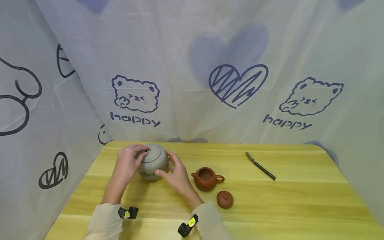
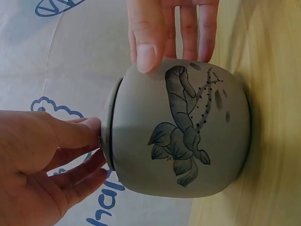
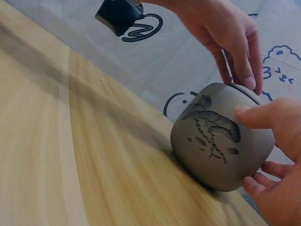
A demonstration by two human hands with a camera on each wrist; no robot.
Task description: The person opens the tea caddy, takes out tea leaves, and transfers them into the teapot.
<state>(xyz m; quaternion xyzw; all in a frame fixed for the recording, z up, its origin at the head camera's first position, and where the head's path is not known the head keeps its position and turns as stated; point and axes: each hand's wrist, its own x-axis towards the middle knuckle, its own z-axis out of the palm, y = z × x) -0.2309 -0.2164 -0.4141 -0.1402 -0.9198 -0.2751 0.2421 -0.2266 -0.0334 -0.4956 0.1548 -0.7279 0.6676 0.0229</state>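
A round grey jar (image 1: 159, 165) with a dark lotus drawing on its side stands at the left of the wooden table. It has a flat grey lid (image 2: 108, 125), which appears seated on the mouth. The left hand (image 1: 127, 162) pinches the top of the lid between thumb and fingers; the grip hides most of the knob. From the other side, the right hand (image 1: 178, 175) holds the jar's body, thumb on the near face and fingers around the far side. The right wrist view shows the jar (image 3: 207, 150) upright with its base on the tabletop.
Right of the jar sits a small lidless brown teapot (image 1: 205, 179), its spout towards the right hand. Its brown lid (image 1: 225, 199) lies in front of it. Farther right lies a dark-handled pen-like tool (image 1: 261, 166). Printed cloth (image 1: 186, 110) hangs behind the table (image 1: 288, 206).
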